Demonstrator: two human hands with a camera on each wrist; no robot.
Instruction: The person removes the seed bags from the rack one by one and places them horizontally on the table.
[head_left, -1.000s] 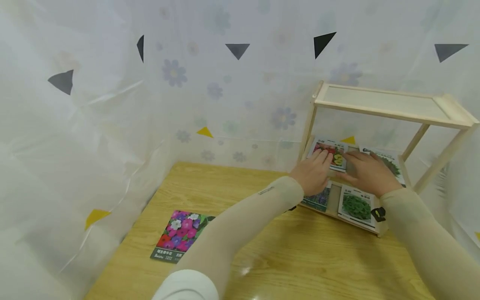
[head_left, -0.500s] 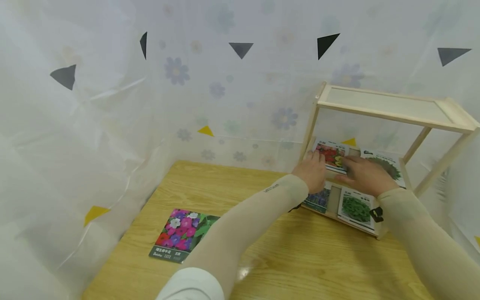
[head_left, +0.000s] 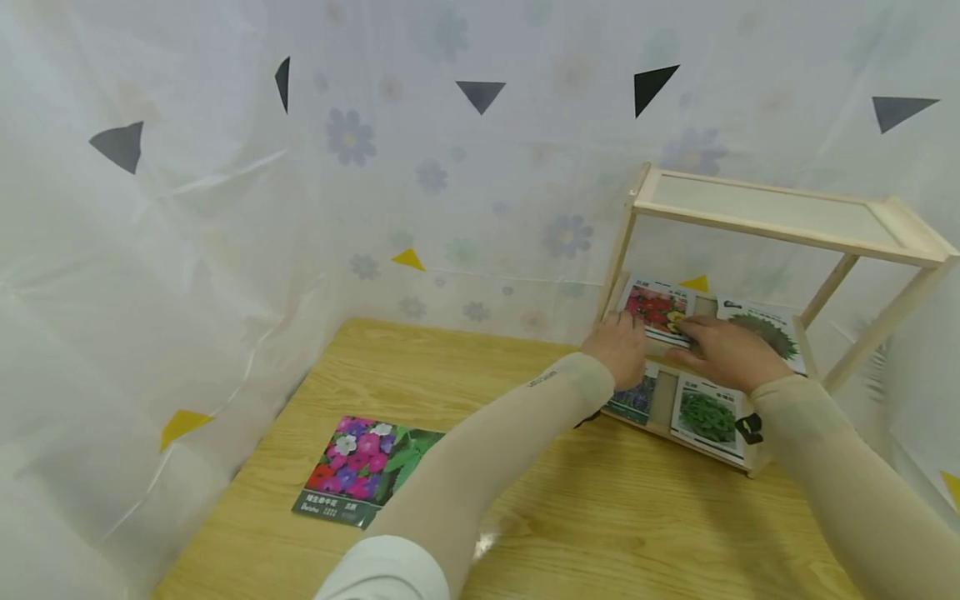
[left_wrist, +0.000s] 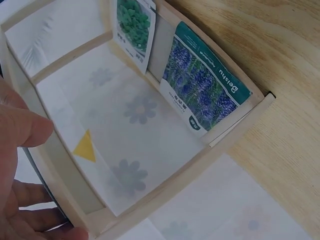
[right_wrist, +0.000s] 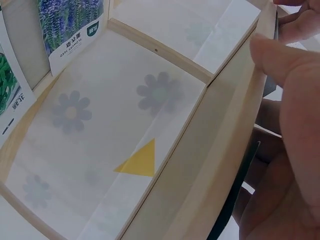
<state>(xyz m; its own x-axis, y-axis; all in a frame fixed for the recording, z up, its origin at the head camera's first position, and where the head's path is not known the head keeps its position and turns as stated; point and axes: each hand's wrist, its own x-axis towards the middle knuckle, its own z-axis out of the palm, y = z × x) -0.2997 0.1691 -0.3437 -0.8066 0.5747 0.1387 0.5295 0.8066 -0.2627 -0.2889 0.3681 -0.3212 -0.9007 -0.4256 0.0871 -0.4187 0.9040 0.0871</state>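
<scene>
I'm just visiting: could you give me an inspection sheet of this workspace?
Surface: yellowish wood-grain table.
Job's things: pale wooden rack, bearing rectangular printed red-flower packet and white spiky-plant packet above, purple-flower packet and green-leaf packet below; pink-and-purple-flower packet on the table, partly hidden.
Clutter: nothing seen.
Hands: left hand at the red-flower packet's lower-left corner, right hand at its right edge.
Cables: nothing seen.
Surroundings: white floral sheeting with grey, black and yellow triangles.
</scene>
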